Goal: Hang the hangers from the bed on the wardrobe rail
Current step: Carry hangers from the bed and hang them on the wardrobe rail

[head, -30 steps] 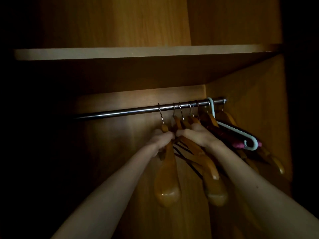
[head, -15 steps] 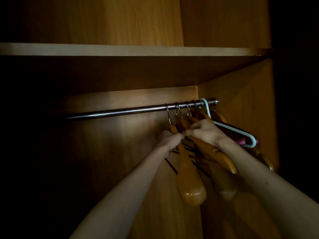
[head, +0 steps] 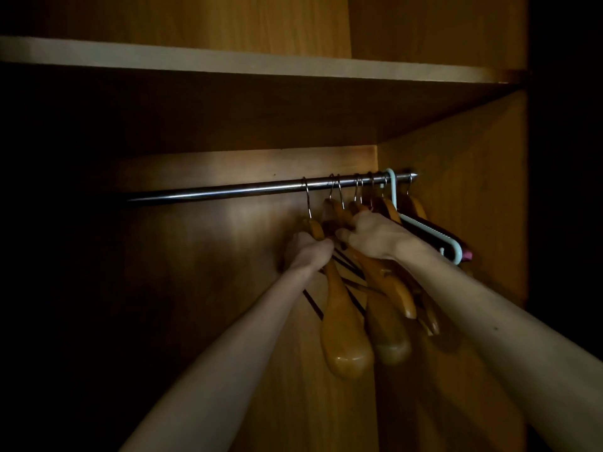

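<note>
We see both hands just under the wardrobe rail [head: 228,190]: the left hand [head: 305,251] grips the leftmost wooden hanger [head: 339,308], the right hand [head: 375,236] clutches the next hangers [head: 386,288] (all hooked near the rail's right end), beside a pale plastic hanger [head: 421,223].

Bare wardrobe rail [head: 212,193] open along its left stretch, wooden hangers [head: 346,321] crowding the right end, shelf [head: 261,65] close overhead, side panel [head: 456,207] beside them
</note>
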